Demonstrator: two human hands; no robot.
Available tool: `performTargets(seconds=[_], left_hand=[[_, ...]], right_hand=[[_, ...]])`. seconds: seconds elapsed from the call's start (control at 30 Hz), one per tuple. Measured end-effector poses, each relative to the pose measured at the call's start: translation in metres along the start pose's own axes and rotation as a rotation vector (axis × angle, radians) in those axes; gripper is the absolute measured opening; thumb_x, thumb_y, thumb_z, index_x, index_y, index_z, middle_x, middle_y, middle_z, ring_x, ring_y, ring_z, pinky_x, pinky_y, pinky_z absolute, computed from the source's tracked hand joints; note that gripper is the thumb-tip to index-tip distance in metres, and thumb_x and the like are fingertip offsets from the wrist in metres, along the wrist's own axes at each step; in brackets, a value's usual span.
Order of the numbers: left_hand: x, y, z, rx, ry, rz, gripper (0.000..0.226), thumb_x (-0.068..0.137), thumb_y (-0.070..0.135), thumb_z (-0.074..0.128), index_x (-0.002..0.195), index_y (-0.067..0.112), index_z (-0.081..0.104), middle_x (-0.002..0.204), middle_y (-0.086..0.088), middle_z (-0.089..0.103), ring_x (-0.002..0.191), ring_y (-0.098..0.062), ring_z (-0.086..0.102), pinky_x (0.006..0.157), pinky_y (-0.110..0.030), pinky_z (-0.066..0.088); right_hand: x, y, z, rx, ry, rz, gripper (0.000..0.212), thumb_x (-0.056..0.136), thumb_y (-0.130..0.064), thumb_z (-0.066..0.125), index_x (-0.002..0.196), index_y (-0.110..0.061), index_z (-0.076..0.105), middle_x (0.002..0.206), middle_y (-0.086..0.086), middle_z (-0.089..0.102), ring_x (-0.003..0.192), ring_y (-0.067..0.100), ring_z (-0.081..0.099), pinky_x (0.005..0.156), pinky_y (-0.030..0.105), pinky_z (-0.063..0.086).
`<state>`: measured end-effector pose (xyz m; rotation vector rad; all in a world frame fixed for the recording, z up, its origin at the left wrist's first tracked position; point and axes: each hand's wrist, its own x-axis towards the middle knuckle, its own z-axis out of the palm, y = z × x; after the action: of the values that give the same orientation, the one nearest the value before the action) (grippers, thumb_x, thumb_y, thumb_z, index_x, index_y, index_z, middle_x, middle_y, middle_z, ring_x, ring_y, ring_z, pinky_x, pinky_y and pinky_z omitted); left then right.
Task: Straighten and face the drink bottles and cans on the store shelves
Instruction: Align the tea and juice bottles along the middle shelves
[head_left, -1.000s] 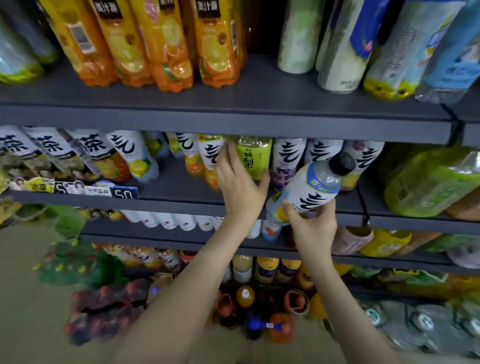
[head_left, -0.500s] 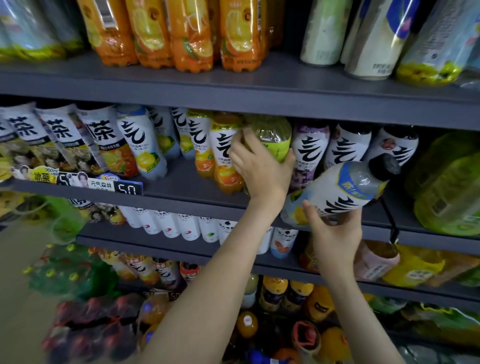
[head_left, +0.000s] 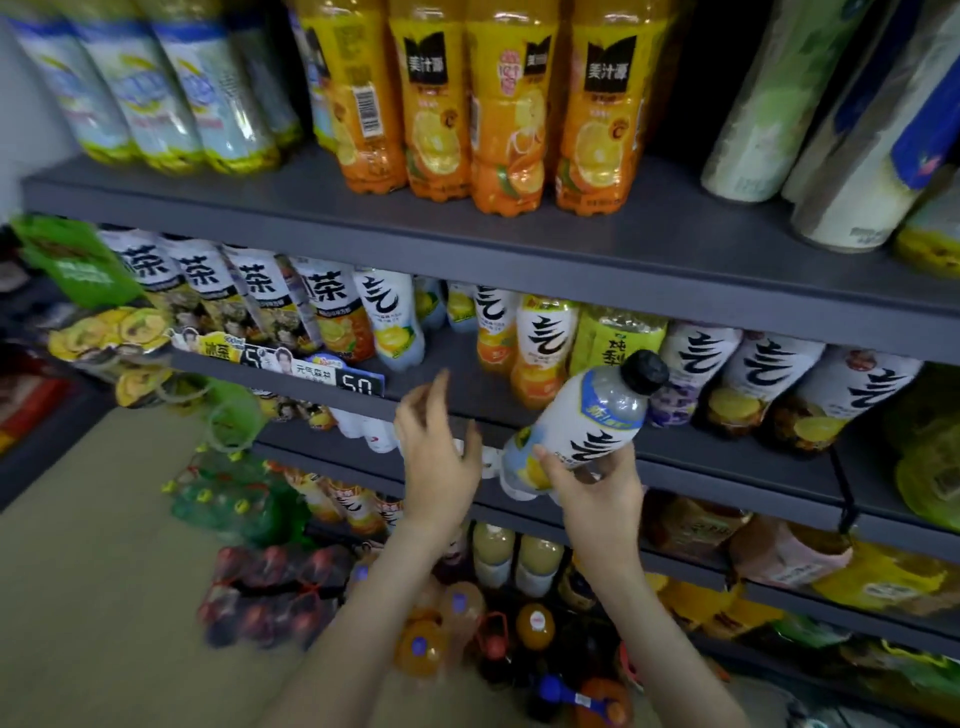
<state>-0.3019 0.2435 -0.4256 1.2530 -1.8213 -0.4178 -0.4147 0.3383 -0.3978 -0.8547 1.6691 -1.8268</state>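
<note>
clear plastic, full to the shoulder, the bottle (head_left: 582, 426) in the right hand (head_left: 592, 480) is likely moderately heavy for its size and stiff enough not to crumple, though its smooth label could slip under a loose hold. it lies tilted, black cap (head_left: 643, 371) pointing to about 1 o'clock, base toward 7 o'clock, held out in front of the middle shelf (head_left: 727, 452) rather than standing on it. the right hand grasps it low, fingers wrapped round the bottom third near the yellow fruit print; a hold nearer the middle of the body would probably steady it better when it is stood upright.

the left hand (head_left: 439, 457) is empty, fingers loosely spread, hovering just in front of the shelf edge at about 9 o'clock from the bottle, touching nothing.

half a second earlier that left hand was up on the shelf, pressing against the green-labelled bottle (head_left: 615, 338) in the row; it has since pulled back and dropped lower. the held bottle keeps much the same tilt and grip. the view has also swung upward, showing more of the orange juice bottles (head_left: 498, 119) on the top shelf.
</note>
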Motion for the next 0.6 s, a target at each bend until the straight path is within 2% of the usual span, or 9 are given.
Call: performTargets(seconds=[0.07,0.13,0.23,0.37,0.43,0.53,0.6], left_hand=[[0.013,-0.027,-0.015,0.036,0.024,-0.04,0.064,0.088,0.009,0.061,0.145,0.012,0.032,0.134,-0.016,0.031,0.122,-0.019,0.028,0.094,-0.023,0.034],[0.027,-0.052,-0.022,0.059,0.072,-0.021,0.066,0.087,0.007,0.062,0.145,0.01,0.031,0.137,-0.021,0.03,0.125,-0.022,0.026,0.096,-0.015,0.027],[0.046,-0.08,-0.022,0.046,0.1,0.029,0.069,0.087,0.006,0.063,0.146,0.009,0.029,0.139,-0.025,0.029,0.13,-0.026,0.024,0.102,-0.008,0.018],[0.065,-0.096,-0.015,0.018,0.058,0.099,0.07,0.088,0.011,0.062,0.146,0.021,0.025,0.14,-0.022,0.029,0.129,-0.03,0.028,0.1,-0.029,0.033],[0.075,-0.102,-0.012,-0.01,0.035,0.114,0.069,0.088,0.011,0.062,0.145,0.023,0.025,0.139,-0.021,0.03,0.128,-0.029,0.028,0.1,-0.032,0.033],[0.086,-0.109,-0.009,-0.032,-0.005,0.16,0.072,0.087,0.01,0.063,0.145,0.026,0.023,0.139,-0.021,0.031,0.129,-0.027,0.027,0.105,-0.029,0.029],[0.092,-0.112,-0.01,-0.019,-0.044,0.194,0.075,0.086,0.009,0.063,0.146,0.025,0.02,0.14,-0.02,0.029,0.129,-0.027,0.027,0.104,-0.035,0.035]], right_hand=[[0.001,0.007,0.028,0.039,-0.026,0.007,0.048,0.076,0.002,0.074,0.117,-0.014,0.054,0.109,-0.004,0.067,0.095,-0.001,0.064,0.078,0.012,0.05],[0.007,0.014,0.056,0.073,-0.016,-0.004,0.05,0.078,0.004,0.072,0.122,-0.008,0.052,0.111,-0.001,0.066,0.097,0.0,0.064,0.079,0.012,0.049],[0.023,0.027,0.098,0.099,0.022,-0.025,0.053,0.08,0.002,0.071,0.127,-0.008,0.048,0.117,0.004,0.064,0.104,0.004,0.063,0.085,0.015,0.05],[0.046,0.037,0.141,0.09,0.092,-0.063,0.058,0.081,-0.002,0.072,0.132,-0.007,0.046,0.125,0.003,0.06,0.111,0.003,0.059,0.092,0.019,0.05],[0.059,0.041,0.159,0.04,0.129,-0.074,0.056,0.08,-0.005,0.074,0.129,-0.006,0.047,0.123,0.004,0.06,0.111,0.003,0.06,0.092,0.021,0.05],[0.079,0.047,0.179,-0.177,0.215,-0.114,0.062,0.078,-0.022,0.077,0.13,-0.008,0.046,0.127,0.006,0.056,0.117,0.015,0.056,0.097,0.033,0.049],[0.088,0.047,0.188,-0.334,0.255,-0.145,0.069,0.078,-0.026,0.076,0.134,-0.005,0.043,0.131,0.011,0.053,0.122,0.022,0.051,0.097,0.028,0.044]])
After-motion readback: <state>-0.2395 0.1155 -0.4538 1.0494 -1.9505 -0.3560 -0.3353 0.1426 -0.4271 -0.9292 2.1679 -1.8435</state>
